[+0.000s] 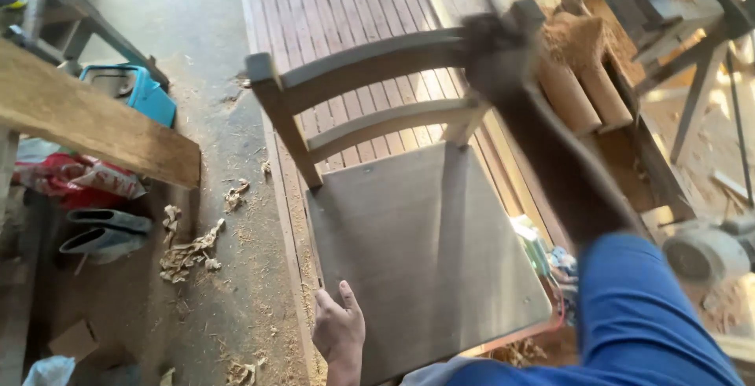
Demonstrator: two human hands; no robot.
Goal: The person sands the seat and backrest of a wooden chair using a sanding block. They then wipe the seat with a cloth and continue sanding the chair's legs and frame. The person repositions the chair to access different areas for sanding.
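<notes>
Left hand [340,329] grips the front edge of the wooden chair [417,237] seat, fingers curled. Right hand [497,54], blurred, clasps the top back rail.

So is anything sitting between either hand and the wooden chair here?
Nothing visible does. The left hand already rests on the front edge of the wooden chair seat, and the right hand, blurred, is on the top rail of its back. No other object lies between hands and chair.
</notes>
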